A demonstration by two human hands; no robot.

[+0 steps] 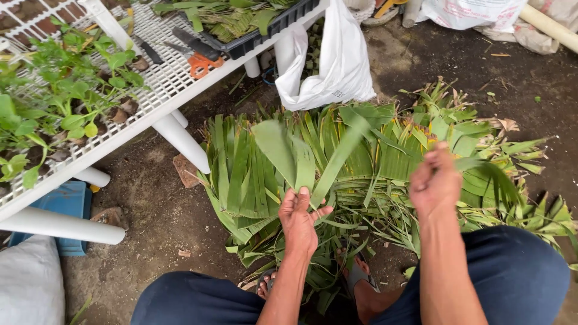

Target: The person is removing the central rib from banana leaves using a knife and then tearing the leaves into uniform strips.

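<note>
My left hand (299, 218) grips a few cut green leaf strips (295, 153) by their lower ends; they fan upward above a pile of leaf strips (241, 180) on the dirt ground. My right hand (435, 183) is raised to the right, blurred, its fingers closed around a long green leaf (487, 171) that bends away to the right. Both hands hover over the heap between my knees, about a hand's width apart.
A white mesh bench (162, 84) at the upper left carries potted seedlings (54, 102), orange-handled scissors (201, 63) and a black tray of leaf pieces (241, 24). A white plastic bag (337, 66) hangs off it. Leaf scraps (518, 204) lie on the right.
</note>
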